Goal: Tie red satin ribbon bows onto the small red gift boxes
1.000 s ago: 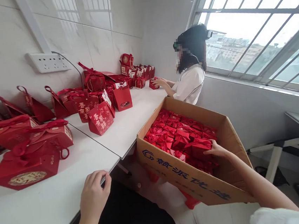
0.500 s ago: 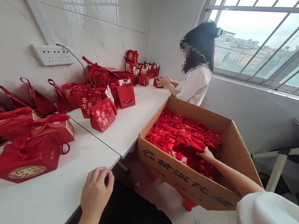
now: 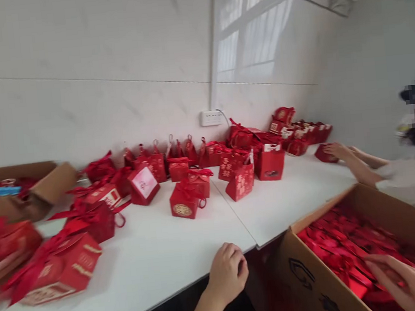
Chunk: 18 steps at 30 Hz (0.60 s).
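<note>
Your right hand [image 3: 406, 278] is over the carton [image 3: 282, 270], its grip narrow; you cannot tell whether it pinches any of the red boxes [image 3: 347, 230] packed inside. Your left hand [image 3: 229, 274] curls loosely at the edge of the surface [image 3: 218, 232], thumb and fingers apart, nothing showing in it. The gift boxes [image 3: 184, 201] standing there look folded already, several tied; what remains is unclear. Blur hides the packed boxes' direction and long axis.
</note>
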Tool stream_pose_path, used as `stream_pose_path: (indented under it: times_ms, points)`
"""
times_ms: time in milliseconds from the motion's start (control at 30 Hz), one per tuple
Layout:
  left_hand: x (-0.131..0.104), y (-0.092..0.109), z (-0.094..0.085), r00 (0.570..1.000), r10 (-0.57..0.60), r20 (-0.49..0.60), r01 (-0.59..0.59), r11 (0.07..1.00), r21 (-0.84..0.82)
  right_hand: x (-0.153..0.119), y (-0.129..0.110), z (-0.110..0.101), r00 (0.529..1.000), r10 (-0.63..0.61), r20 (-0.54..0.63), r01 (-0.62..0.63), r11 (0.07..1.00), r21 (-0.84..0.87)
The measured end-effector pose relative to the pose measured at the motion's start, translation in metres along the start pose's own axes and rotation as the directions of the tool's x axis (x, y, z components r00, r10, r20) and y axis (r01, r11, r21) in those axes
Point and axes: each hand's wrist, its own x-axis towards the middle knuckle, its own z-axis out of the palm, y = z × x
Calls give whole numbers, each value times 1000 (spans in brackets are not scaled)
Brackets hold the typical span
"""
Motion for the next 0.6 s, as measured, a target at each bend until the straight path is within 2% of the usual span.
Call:
stream_pose_path:
  times_ms: [67,100,167,233,300,333,367,400,467,500,533,567,600]
  points:
    - [-3,1,-14,994,-99,52,107,976,-190,9,-57,24,983,-105,148,88,989,115]
    - [-5,0,-22,984,-164,63,175,948,-267,11,-87,37,960,-184,210,149,974,172]
    - [-14,-9,-38,949,-313,28,303,888,-345,11,-144,66,903,-344,258,268,920,287]
    - [-28,-25,-55,893,-438,-108,380,860,-341,6,-193,97,840,-458,292,340,863,374]
    - [-50,-44,-74,815,-472,-336,393,876,-278,-2,-233,127,770,-547,329,363,799,479]
    - [-63,-53,-85,758,-447,-475,389,894,-220,-7,-250,140,740,-580,342,361,771,525]
    - [-77,-61,-96,678,-395,-619,395,907,-146,-12,-265,152,713,-604,357,350,747,565]
    - [-90,-68,-109,575,-325,-751,423,904,-66,-16,-278,162,689,-620,375,330,729,599]
    - [-116,-79,-136,326,-172,-930,545,837,36,-24,-298,179,661,-624,417,265,714,648]
    - [-126,-83,-150,229,-135,-964,612,790,35,-27,-304,186,653,-618,438,228,711,665]
    - [-134,-87,-163,158,-147,-976,671,741,-3,-30,-308,192,649,-609,456,192,711,676]
    - [-140,-92,-175,107,-206,-973,720,691,-67,-31,-310,197,650,-596,471,162,714,681]
    - [-143,-96,-186,75,-286,-955,756,641,-133,-33,-310,200,656,-581,481,139,720,680]
